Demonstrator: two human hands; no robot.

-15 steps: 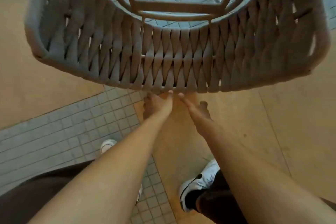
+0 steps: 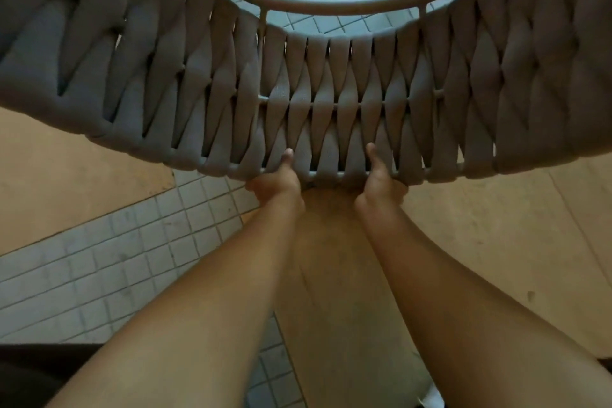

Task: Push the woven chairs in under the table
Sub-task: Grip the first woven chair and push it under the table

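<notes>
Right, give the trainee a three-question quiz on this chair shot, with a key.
1. True or false: both hands hold the top rail of the woven chair's backrest.
2. Where do the thumbs lie?
A. tucked under the rail
B. on the woven straps, inside the backrest
C. on the seat frame
3. Fill in: the floor under the left forearm is covered with small pale ____.

Key
1. True. The left hand and right hand each have a grip on the rail, side by side near its middle.
2. B. The left thumb and right thumb press on the straps.
3. Tiles.
</notes>
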